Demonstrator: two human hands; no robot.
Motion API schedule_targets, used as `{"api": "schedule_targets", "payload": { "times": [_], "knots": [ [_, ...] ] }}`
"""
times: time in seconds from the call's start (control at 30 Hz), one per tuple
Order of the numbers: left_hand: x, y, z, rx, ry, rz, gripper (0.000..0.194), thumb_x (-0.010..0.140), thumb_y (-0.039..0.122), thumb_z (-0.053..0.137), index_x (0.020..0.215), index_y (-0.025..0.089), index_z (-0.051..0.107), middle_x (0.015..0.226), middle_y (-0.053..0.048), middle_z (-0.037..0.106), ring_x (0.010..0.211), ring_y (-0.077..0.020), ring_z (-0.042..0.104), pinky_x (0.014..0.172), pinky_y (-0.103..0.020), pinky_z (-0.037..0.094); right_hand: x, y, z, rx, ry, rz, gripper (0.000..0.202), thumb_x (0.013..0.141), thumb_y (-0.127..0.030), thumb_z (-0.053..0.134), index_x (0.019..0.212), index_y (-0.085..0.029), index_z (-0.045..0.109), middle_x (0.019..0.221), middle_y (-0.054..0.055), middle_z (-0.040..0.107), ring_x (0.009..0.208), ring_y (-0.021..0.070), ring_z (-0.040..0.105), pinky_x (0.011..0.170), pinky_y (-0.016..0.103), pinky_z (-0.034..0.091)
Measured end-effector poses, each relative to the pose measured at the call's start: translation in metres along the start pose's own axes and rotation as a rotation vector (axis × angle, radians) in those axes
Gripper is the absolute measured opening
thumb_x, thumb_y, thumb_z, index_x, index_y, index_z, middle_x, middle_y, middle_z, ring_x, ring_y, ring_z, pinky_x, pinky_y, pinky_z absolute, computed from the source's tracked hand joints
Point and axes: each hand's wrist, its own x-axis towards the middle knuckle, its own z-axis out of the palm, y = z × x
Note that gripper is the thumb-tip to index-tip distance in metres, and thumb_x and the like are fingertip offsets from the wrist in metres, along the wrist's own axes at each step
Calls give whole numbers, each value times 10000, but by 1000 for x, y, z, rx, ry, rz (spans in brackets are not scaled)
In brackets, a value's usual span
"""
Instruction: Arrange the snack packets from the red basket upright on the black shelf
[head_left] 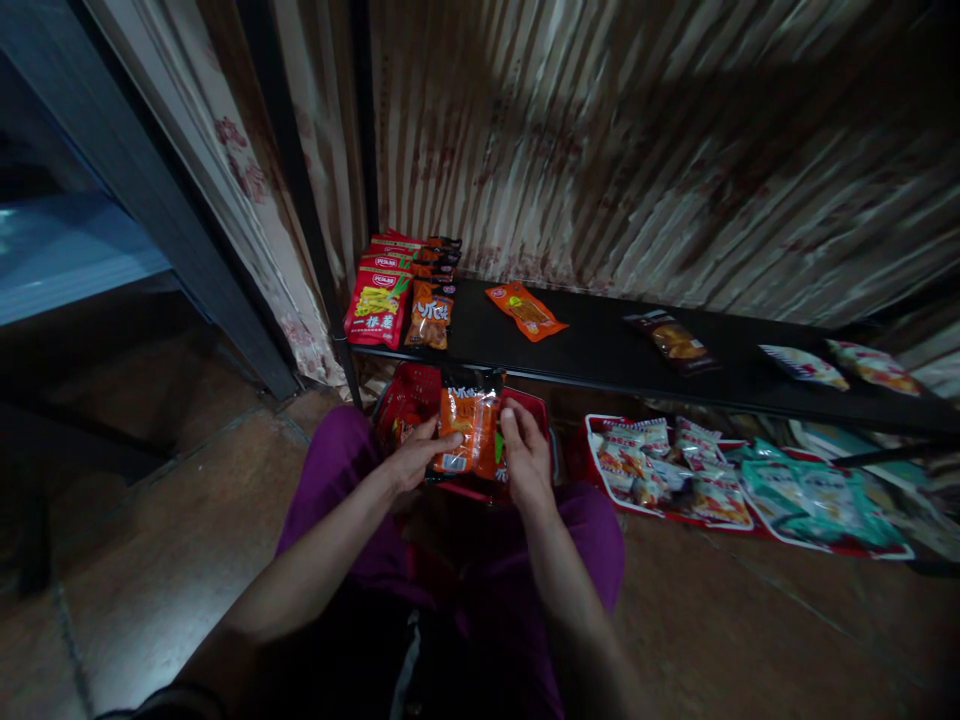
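Note:
Between my hands, above a red basket (411, 384), is an orange and black snack bag (469, 425). My left hand (415, 455) grips its lower left edge, the thumb lying across the front. On the bag's right side, my right hand (527, 452) has its fingers curled round the edge, partly hidden behind it. Other packets in the basket are mostly covered by the bag and my hands. Straight ahead on the black shelf (472, 310), red snack bags (377, 305) stand in a row beside smaller orange and black bags (430, 315).
Farther right along the shelf lie an orange packet (527, 311), a dark brown packet (673, 340) and two pale packets, one of them a white packet (804, 367). On the floor stand red baskets with white-wrapped snacks (637, 455) and green bags (817, 495). A pleated curtain (600, 150) hangs behind.

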Motion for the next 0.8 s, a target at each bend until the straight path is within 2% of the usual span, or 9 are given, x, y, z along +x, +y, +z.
{"api": "schedule_targets", "payload": {
  "times": [0.1,0.17,0.27,0.43,0.57,0.8],
  "knots": [
    [-2,-1,-4,46,-68,-28,658,555,296,861,1140,160,592,1045,-105,700,831,-199,679,781,-305,506,11,-8,7,231,-71,211,395,638,-511,754,896,-218,695,908,18,731,790,170,674,674,262,543],
    [-2,0,-7,79,-101,-37,641,554,307,861,1120,152,603,1047,-109,698,831,-201,678,778,-303,502,14,-13,11,314,-78,266,360,581,-471,805,802,-214,683,778,-1,727,651,152,660,557,239,528],
    [-3,0,-9,108,-114,-33,645,557,323,859,1123,148,602,1059,-113,693,838,-204,676,781,-305,500,15,-16,14,348,-56,290,342,512,-411,851,701,-208,651,640,-35,689,519,118,608,472,216,483],
    [-3,-1,-9,95,-99,-21,645,578,309,851,1153,171,591,1065,-100,694,882,-203,674,821,-307,497,18,-11,17,380,-77,279,311,527,-372,853,686,-203,646,624,-43,681,539,110,607,516,220,486],
    [-3,-3,-9,83,-67,-8,572,624,340,822,1132,184,610,1083,-81,687,908,-183,665,887,-313,475,22,-6,17,438,9,286,315,520,-336,862,701,-205,639,653,-50,695,567,105,621,544,213,498],
    [-10,-7,-5,114,-103,37,564,639,304,816,1157,195,620,1181,-86,646,1029,-212,628,954,-337,441,27,-9,19,464,117,313,322,499,-286,872,707,-187,647,633,-53,697,540,94,619,514,195,508]
  ]
}}
